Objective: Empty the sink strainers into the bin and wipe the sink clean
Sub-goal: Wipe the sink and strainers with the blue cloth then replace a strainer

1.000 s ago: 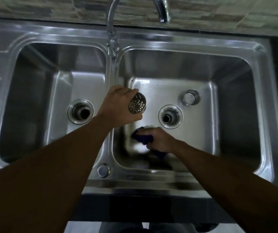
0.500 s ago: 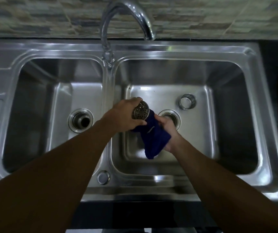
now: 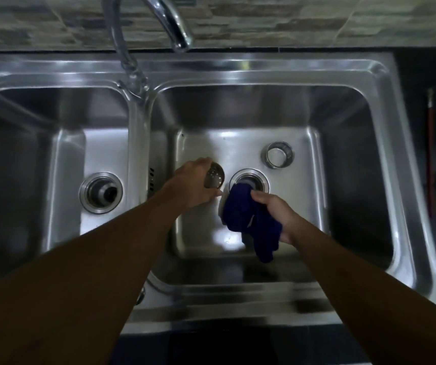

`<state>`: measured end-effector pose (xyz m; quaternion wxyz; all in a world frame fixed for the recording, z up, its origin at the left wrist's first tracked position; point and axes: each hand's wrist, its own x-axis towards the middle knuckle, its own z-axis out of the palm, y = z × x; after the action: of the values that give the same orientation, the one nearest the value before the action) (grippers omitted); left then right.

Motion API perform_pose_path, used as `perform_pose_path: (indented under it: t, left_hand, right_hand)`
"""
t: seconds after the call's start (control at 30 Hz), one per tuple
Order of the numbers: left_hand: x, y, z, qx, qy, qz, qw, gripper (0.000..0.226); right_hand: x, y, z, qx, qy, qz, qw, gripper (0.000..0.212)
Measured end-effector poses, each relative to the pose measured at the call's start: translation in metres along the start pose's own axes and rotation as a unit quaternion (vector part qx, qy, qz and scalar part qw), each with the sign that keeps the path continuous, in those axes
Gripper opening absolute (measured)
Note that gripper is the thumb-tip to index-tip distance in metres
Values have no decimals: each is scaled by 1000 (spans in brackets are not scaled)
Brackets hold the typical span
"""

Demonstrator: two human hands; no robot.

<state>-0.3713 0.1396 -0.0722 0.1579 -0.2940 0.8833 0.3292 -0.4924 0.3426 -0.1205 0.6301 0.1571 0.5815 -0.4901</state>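
A steel double sink (image 3: 264, 72) fills the view. My left hand (image 3: 193, 185) holds a perforated metal strainer (image 3: 214, 177) above the right basin, just left of its open drain (image 3: 256, 179). My right hand (image 3: 274, 209) grips a dark blue cloth (image 3: 245, 219) that hangs over the basin floor, its top edge covering part of the drain rim. A second strainer (image 3: 279, 154) stands on the right basin floor behind the drain. The left basin's drain (image 3: 101, 192) is open, with no strainer in it.
The chrome tap (image 3: 169, 19) arches over the divider from the back rim. A stone-patterned tile wall (image 3: 290, 19) runs behind. A thin red-handled tool (image 3: 430, 154) lies on the dark counter at the right.
My right hand lifted the blue cloth off the basin floor, met the strainer, then drew back right. My left hand stayed near the drain with the strainer.
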Motion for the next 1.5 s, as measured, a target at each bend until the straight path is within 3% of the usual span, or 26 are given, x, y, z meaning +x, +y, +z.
perform_pose_path:
  t: [0.13, 0.27, 0.53, 0.73, 0.8, 0.87, 0.93, 1.0, 1.07, 1.13, 1.23, 1.37, 1.5]
  left_hand:
    - [23, 7, 18, -38, 46, -27, 998, 81]
    - [46, 12, 38, -44, 56, -48, 996, 98]
    - [67, 7, 53, -69, 109, -54, 990, 90]
    - [59, 11, 54, -56, 107, -57, 991, 90]
    - [45, 14, 50, -20, 149, -20, 988, 78]
    - [23, 17, 45, -50, 174, 60, 982, 67]
    - [0, 17, 41, -88, 91, 134, 983, 65]
    - [-21, 20, 35, -75, -66, 131, 986, 71]
    - [-35, 23, 30, -23, -156, 111, 981, 71]
    - [-45, 28, 27, 10, -176, 119, 977, 57]
    - [-55, 39, 14, 20, -138, 139, 980, 28]
    - [-65, 59, -8, 40, -137, 158, 977, 15]
    - [-82, 91, -26, 102, -178, 181, 962, 16]
  right_hand:
    - [3, 11, -9, -225, 48, -101, 968, 16]
    - [7, 27, -8, -372, 49, -150, 915, 26]
    - [7, 37, 3, -432, 30, -162, 887, 26]
    - [8, 37, 6, -467, 30, -164, 868, 27]
    - [4, 35, 7, -460, 37, -151, 874, 23]
    - [-3, 34, 7, -449, 51, -152, 879, 38]
    - [-14, 33, 7, -439, 55, -159, 883, 50]
    - [-26, 30, 7, -437, 47, -171, 882, 49]
    - [-38, 25, 7, -428, 48, -188, 882, 42]
    - [-51, 18, 8, -416, 51, -205, 884, 30]
    - [-77, 7, 13, -408, 43, -238, 881, 18]
    - [-112, -1, 11, -417, 15, -271, 867, 14]
    - [-145, 3, 8, -516, 16, -314, 797, 32]
